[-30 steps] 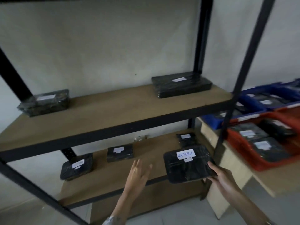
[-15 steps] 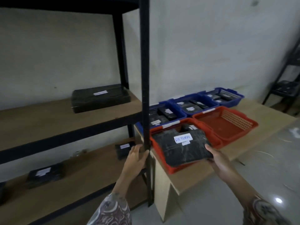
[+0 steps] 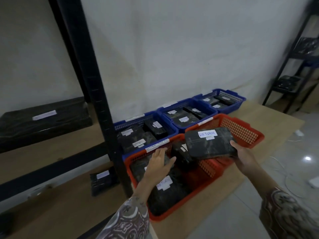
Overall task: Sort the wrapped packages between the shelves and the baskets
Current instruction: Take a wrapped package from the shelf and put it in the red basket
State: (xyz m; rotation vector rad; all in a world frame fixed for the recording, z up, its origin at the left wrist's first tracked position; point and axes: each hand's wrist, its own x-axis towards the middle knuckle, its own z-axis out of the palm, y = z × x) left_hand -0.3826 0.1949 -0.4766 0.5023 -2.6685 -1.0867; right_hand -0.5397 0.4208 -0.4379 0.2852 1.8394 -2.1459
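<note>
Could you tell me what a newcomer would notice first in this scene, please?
Most likely the black package with a white "RETURN" label, held by the right hand above the two red baskets. The left hand hovers open over the near red basket, which already holds wrapped packages, while the far red basket looks empty. Behind them, three blue baskets line the wall.

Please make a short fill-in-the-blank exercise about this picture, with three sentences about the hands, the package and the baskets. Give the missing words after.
1. The label on the package in the right hand reads ____.
2. The left hand hovers open over the near ____ basket.
3. Along the wall stand ____ blue baskets.

Missing words: RETURN; red; three
</note>
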